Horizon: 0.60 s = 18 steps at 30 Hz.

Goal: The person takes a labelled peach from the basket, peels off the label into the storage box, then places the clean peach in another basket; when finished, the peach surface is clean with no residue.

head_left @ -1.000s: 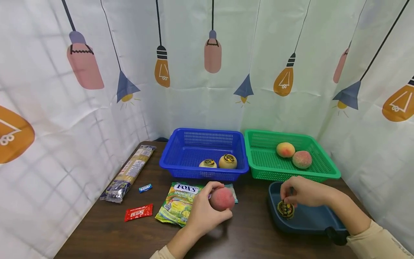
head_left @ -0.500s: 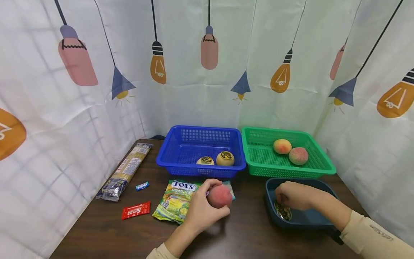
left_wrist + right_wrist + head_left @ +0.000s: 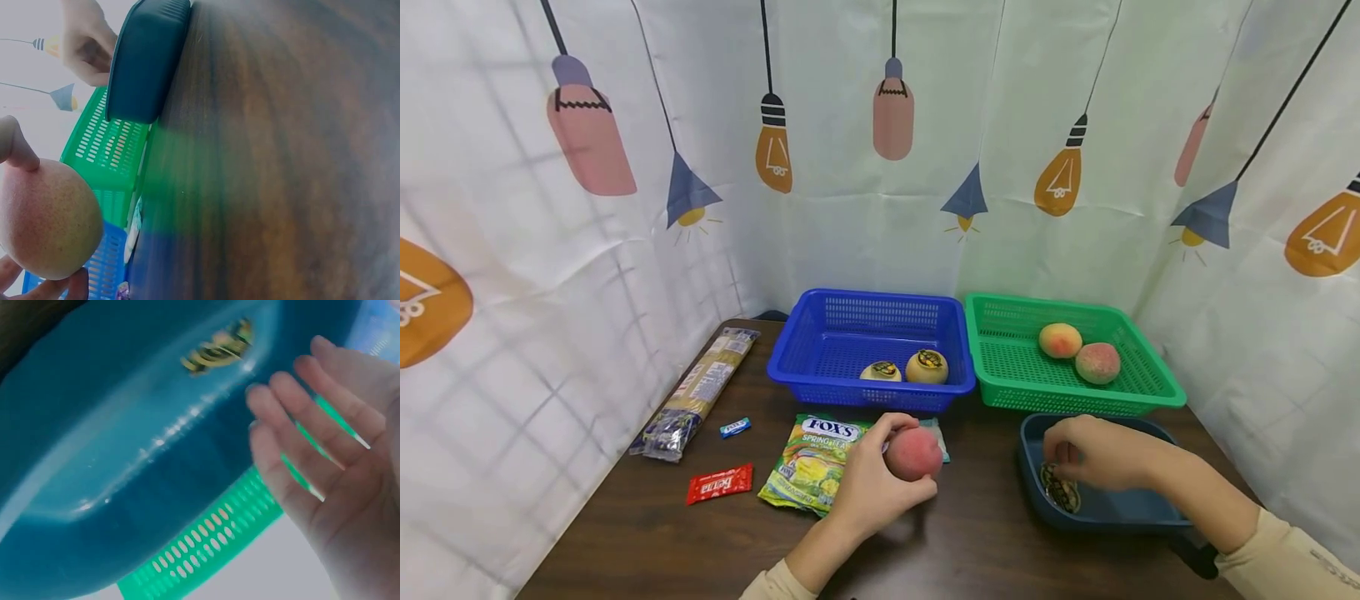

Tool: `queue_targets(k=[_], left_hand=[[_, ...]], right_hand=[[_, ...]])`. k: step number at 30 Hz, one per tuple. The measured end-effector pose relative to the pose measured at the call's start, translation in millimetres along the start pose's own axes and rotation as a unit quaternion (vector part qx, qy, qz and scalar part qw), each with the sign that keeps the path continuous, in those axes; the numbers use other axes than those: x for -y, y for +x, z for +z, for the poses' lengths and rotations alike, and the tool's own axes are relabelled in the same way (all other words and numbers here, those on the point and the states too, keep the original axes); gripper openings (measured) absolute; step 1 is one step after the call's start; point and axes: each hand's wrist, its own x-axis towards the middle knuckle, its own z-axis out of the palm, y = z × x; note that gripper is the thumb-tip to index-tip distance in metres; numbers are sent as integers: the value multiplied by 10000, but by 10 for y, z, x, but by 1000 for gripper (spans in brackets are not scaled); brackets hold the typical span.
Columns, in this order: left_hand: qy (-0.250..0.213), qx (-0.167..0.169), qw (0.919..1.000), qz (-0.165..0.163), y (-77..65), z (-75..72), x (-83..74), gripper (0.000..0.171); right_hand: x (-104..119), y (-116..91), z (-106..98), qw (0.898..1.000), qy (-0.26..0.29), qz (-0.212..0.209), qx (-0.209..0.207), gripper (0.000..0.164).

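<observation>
My left hand (image 3: pixel 874 487) grips a pink peach (image 3: pixel 914 454) between thumb and fingers, in front of the blue basket. In the left wrist view the peach (image 3: pixel 53 219) shows its paler, speckled side. My right hand (image 3: pixel 1101 452) hangs over the left part of a dark blue square pan (image 3: pixel 1138 500) with a black handle. Below its fingers, in the pan, lies a small round thing with a black and gold pattern (image 3: pixel 1061 489). The right wrist view shows the right hand (image 3: pixel 331 431) with fingers loosely extended, apart from the patterned thing (image 3: pixel 219 350).
Two cream round fruits with black-gold labels (image 3: pixel 927 367) sit in the blue basket (image 3: pixel 850 396). The green basket (image 3: pixel 1007 358) holds two peaches (image 3: pixel 1097 363). Leftward lie a Fox's candy bag (image 3: pixel 812 462), a red wrapped bar (image 3: pixel 720 483), a small blue candy (image 3: pixel 734 427) and a long pasta pack (image 3: pixel 703 392).
My right hand has dipped lower into the pan, and the patterned thing there has shifted and tilted slightly. The left hand keeps its grip on the peach in nearly the same place.
</observation>
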Motion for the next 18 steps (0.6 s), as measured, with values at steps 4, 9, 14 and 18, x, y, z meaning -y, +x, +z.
queue_targets(k=[4,9,14,18], left_hand=[[-10,9,10000,9,5,3,-15,71],[-18,19,10000,-20,0,-6,-25,71],[-3,36,10000,-62,-1,-9,-24,71],[38,66,9999,-84,-5,0,-29,71]], right_hand=[[-42,-102,-193,9977,481,-195,-447,6],[-218,-223,-476,9777,650,78,-1993,9],[-613,-350,-592,9337,502,967,-3411,27],[-902,-479,-606,9157,904,1645,-3553,45]])
